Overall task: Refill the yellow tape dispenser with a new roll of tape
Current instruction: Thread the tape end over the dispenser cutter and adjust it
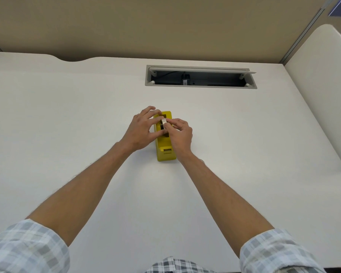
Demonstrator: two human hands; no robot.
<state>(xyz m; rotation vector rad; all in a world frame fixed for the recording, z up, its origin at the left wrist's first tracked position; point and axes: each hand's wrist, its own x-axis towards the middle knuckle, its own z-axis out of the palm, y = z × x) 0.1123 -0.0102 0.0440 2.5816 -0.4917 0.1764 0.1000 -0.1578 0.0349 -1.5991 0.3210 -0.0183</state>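
The yellow tape dispenser (165,148) lies on the white desk (87,115), its cutter end toward me. A pale roll of tape (163,121) stands on edge in the dispenser's slot, its dark core partly visible. My left hand (141,131) holds the roll from the left, fingers curled over its top and thumb low on its near side. From the right, my right hand (180,133) pinches the roll with thumb and fingertips. Both hands hide most of the roll and the slot.
An open cable tray (200,76) with a raised grey lid is cut into the desk behind the dispenser. A beige partition (165,26) backs the desk. At the right stands a white side panel (323,66).
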